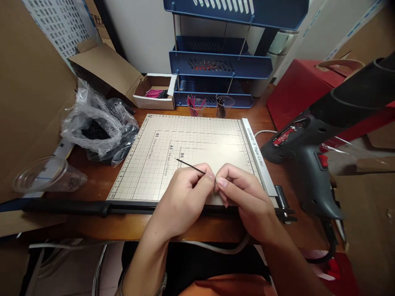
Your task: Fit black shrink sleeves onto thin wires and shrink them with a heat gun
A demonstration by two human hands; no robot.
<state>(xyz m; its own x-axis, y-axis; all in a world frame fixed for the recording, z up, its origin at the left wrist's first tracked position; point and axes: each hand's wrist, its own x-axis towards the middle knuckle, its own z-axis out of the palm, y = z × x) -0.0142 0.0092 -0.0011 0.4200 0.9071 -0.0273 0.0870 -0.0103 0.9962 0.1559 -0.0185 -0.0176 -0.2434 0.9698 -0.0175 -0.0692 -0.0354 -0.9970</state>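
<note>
My left hand and my right hand meet over the near edge of a beige paper cutter board. Both are closed in a pinch, fingertips nearly touching. My left hand pinches a thin black wire that sticks out up and to the left over the board's grid. My right hand's fingertips press against the wire's near end; what lies between them is too small to make out.
The cutter's black arm lies along the near edge. A grey heat gun stands at the right. A crumpled plastic bag and a clear cup sit left. Behind are a small box of pink and black wires, two small cups and blue trays.
</note>
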